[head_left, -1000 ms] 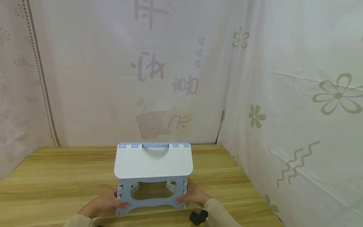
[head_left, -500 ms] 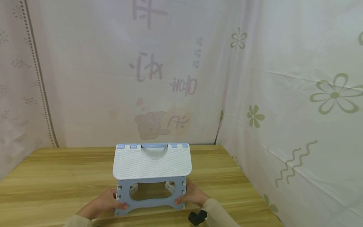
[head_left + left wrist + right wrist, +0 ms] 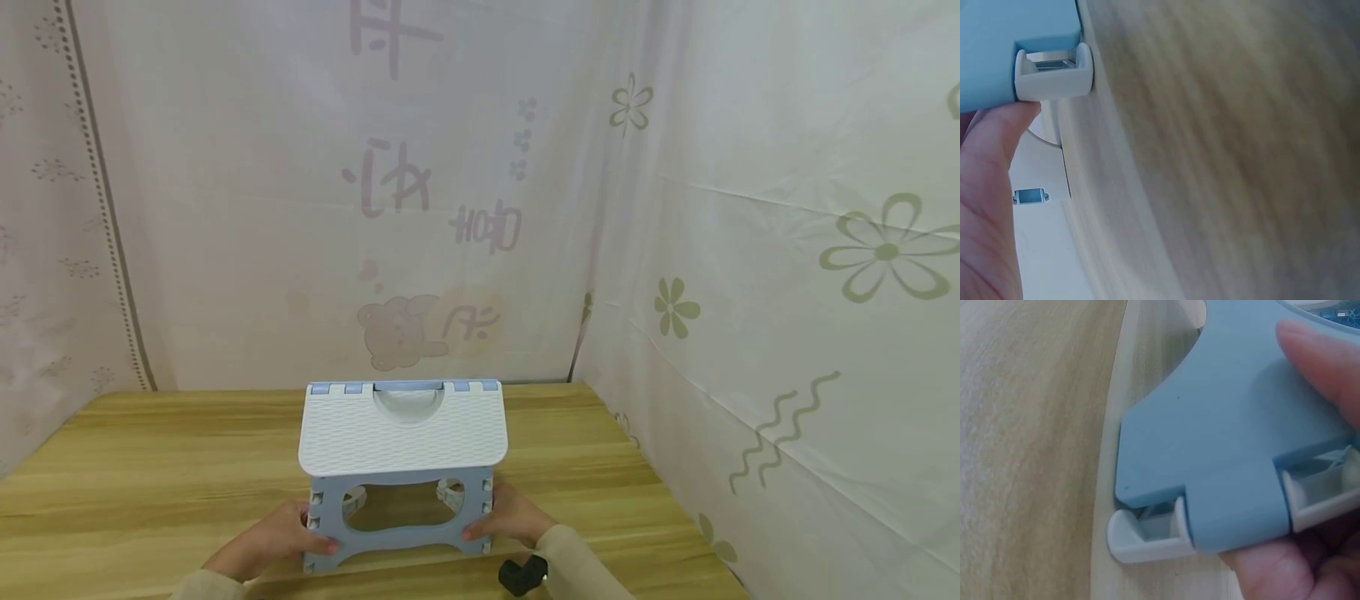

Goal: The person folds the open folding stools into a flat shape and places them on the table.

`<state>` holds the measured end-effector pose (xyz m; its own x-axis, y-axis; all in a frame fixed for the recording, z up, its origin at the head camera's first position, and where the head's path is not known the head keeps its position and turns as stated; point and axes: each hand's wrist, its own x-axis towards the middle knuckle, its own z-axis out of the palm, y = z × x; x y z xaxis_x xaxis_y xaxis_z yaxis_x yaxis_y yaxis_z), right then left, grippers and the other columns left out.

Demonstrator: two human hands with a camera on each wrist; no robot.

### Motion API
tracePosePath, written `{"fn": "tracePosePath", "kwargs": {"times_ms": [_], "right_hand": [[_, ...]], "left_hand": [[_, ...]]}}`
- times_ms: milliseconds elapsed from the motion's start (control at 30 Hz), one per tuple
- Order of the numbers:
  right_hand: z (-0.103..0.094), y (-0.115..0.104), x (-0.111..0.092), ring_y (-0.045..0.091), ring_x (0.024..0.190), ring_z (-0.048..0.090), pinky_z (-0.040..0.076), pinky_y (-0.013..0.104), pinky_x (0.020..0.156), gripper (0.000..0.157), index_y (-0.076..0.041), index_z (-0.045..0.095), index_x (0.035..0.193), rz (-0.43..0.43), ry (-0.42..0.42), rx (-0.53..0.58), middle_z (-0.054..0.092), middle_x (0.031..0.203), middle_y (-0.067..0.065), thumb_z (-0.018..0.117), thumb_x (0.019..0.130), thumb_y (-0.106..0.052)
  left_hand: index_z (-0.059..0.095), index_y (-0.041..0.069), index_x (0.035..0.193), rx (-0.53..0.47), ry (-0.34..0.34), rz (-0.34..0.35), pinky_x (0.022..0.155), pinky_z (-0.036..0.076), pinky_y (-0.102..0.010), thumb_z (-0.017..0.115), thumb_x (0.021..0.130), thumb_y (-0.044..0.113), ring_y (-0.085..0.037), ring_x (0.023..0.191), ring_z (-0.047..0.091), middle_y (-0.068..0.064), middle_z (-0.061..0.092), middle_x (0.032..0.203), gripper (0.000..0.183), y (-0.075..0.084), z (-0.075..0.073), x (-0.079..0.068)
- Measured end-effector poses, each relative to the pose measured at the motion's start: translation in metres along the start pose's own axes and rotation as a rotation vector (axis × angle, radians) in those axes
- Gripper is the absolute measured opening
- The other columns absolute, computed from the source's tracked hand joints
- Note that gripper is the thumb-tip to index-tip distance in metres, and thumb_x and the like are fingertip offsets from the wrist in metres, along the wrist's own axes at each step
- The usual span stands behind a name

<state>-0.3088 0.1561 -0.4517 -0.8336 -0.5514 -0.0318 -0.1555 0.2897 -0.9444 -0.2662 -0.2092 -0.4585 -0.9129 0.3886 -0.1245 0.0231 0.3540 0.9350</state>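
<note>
A folding step stool (image 3: 402, 433) with a white textured top and a pale blue front leg panel stands upright on the wooden table, its top tilted toward me in the head view. My left hand (image 3: 273, 537) grips the stool's left leg edge, thumb on the blue front. On the opposite side my right hand (image 3: 513, 518) holds the right leg edge the same way. The right wrist view shows the thumb (image 3: 1319, 362) flat on the blue panel and fingers curled behind the white hinge. Close to the left hand, a white hinge piece (image 3: 1054, 72) sits at the panel's corner.
A black angular object (image 3: 522, 575) lies by the right sleeve near the table's front. The wooden table (image 3: 165, 450) spreads around the stool. Printed curtains (image 3: 225, 208) hang behind it and along the right side (image 3: 765, 333).
The whole head view shifts very slightly between the first two frames. Both hands keep their hold and the stool stays in place.
</note>
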Motion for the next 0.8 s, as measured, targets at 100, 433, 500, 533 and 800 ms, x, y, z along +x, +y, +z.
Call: {"fn": "tracePosePath", "kwargs": {"times_ms": [100, 433, 500, 533, 800], "right_hand": [[-0.0003, 0.0010, 0.0001, 0.023, 0.105, 0.062, 0.052, 0.038, 0.090, 0.067, 0.006, 0.052, 0.131, 0.002, 0.000, 0.006, 0.065, 0.120, 0.017, 0.081, 0.071, 0.004], [-0.0009, 0.0015, 0.0008, 0.027, 0.110, 0.060, 0.049, 0.042, 0.095, 0.071, 0.007, 0.049, 0.134, -0.009, -0.007, 0.021, 0.062, 0.125, 0.020, 0.081, 0.070, 0.006], [-0.0008, 0.0022, 0.0009, 0.026, 0.109, 0.061, 0.050, 0.042, 0.094, 0.070, 0.007, 0.050, 0.133, -0.006, -0.003, 0.021, 0.063, 0.124, 0.020, 0.081, 0.070, 0.006], [-0.0007, 0.0024, 0.0009, 0.026, 0.108, 0.061, 0.050, 0.042, 0.093, 0.069, 0.007, 0.051, 0.132, -0.004, 0.000, 0.021, 0.063, 0.123, 0.020, 0.080, 0.070, 0.007], [0.0002, 0.0018, 0.0018, 0.025, 0.104, 0.063, 0.051, 0.040, 0.091, 0.066, 0.008, 0.053, 0.129, 0.009, 0.007, -0.004, 0.065, 0.119, 0.019, 0.080, 0.069, 0.007]], "left_hand": [[0.058, -0.018, 0.111, -0.029, -0.022, 0.002, 0.078, 0.055, -0.041, 0.081, 0.078, 0.015, -0.023, 0.091, 0.065, -0.018, 0.070, 0.104, 0.052, -0.0014, 0.0002, -0.0003], [0.057, -0.019, 0.112, -0.021, -0.038, 0.018, 0.079, 0.055, -0.043, 0.080, 0.080, 0.014, -0.024, 0.092, 0.065, -0.020, 0.070, 0.105, 0.051, -0.0015, -0.0007, 0.0017], [0.058, -0.019, 0.110, -0.018, -0.038, 0.021, 0.078, 0.055, -0.042, 0.080, 0.080, 0.012, -0.023, 0.091, 0.065, -0.019, 0.070, 0.104, 0.049, -0.0020, -0.0007, 0.0021], [0.058, -0.019, 0.109, -0.016, -0.037, 0.025, 0.078, 0.055, -0.041, 0.079, 0.080, 0.011, -0.023, 0.091, 0.065, -0.019, 0.070, 0.103, 0.047, -0.0023, -0.0007, 0.0022], [0.060, -0.018, 0.107, 0.027, -0.009, 0.034, 0.076, 0.053, -0.033, 0.080, 0.078, 0.009, -0.017, 0.087, 0.064, -0.018, 0.071, 0.100, 0.044, 0.0001, -0.0008, 0.0011]]}}
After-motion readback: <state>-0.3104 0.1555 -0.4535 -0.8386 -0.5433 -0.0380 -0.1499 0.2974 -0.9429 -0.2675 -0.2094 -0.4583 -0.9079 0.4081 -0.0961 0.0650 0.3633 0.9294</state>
